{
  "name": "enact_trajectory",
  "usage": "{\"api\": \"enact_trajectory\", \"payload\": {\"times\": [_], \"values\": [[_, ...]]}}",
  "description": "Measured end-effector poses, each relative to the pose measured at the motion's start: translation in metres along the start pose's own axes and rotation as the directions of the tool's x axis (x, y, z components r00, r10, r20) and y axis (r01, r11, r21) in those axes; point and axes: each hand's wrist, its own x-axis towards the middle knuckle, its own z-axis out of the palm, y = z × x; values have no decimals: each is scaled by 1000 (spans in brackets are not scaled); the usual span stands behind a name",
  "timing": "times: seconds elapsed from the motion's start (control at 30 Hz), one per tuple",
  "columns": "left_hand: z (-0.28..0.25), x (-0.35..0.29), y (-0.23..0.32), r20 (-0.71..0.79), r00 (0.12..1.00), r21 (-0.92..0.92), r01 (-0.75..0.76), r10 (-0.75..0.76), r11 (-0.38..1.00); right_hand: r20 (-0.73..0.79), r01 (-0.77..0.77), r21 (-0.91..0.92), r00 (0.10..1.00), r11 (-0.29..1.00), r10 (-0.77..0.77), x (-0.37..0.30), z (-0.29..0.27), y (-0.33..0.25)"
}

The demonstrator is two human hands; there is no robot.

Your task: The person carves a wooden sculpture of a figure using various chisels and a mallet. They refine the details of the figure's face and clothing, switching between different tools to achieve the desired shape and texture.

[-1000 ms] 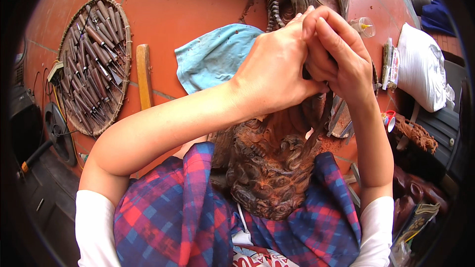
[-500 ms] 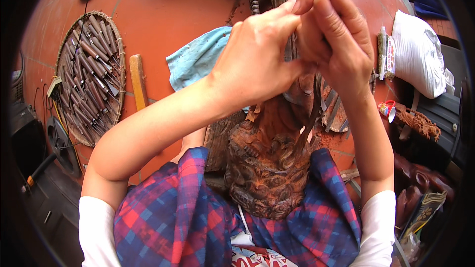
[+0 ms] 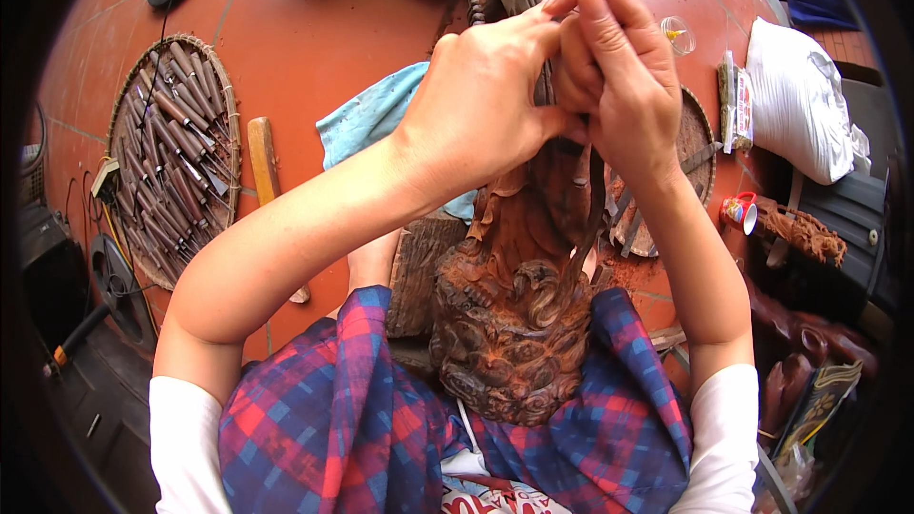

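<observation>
I see left hand (image 3: 481, 95), right hand (image 3: 624, 86) together over carved wood (image 3: 509, 333), both curled; cannot tell what's pinched.

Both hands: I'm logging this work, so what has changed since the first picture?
The left hand and right hand have shifted up and leftward in the picture; more of the round tray shows. The view has tilted too: the chisel basket appears lower, the white bag higher. No grasp or release is visible. The hands stay together; the carving remains between the legs.
</observation>
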Motion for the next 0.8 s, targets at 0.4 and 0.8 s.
{"api": "enact_trajectory", "payload": {"times": [0.4, 0.8], "values": [[-5, 0, 7, 38, 999, -32, 16, -15, 999, -23, 98, -59, 995, 993, -99, -5, 6, -1], [-3, -5, 5, 63, 998, -12, 27, -26, 1000, -46, -27, -66, 999, 997, 24, -11, 4, -1]]}}
